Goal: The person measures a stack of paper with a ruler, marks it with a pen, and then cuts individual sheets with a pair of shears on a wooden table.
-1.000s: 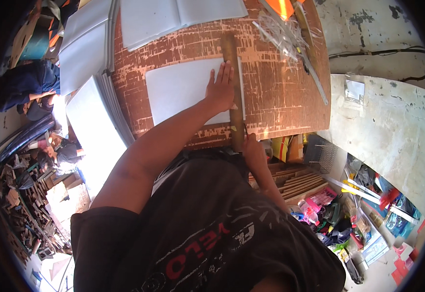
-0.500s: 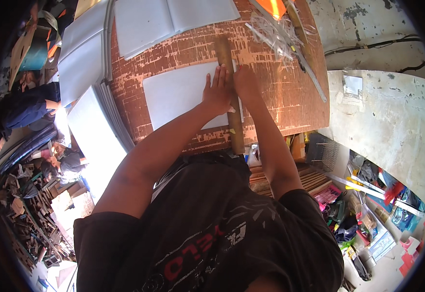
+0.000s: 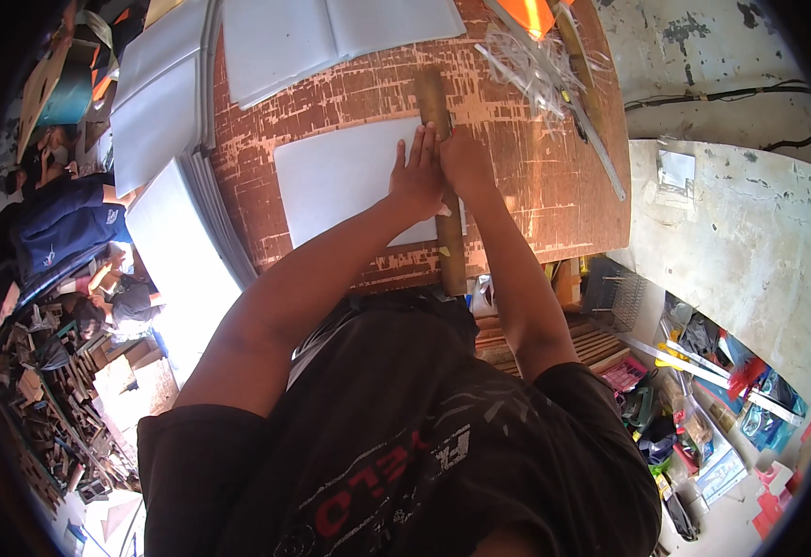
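Brown strip [image 3: 454, 265] on white sheet [image 3: 336, 176], left hand [image 3: 417, 178] atop, red-lettered shirt [image 3: 377, 390]

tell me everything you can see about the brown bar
The bar is long, straight, worn brown, perhaps wood, with a yellow patch near its closer end. It lies near-to-far across the sheet, both ends sticking out past it. The left hand lies partly on it; the curled right hand is at its right edge.
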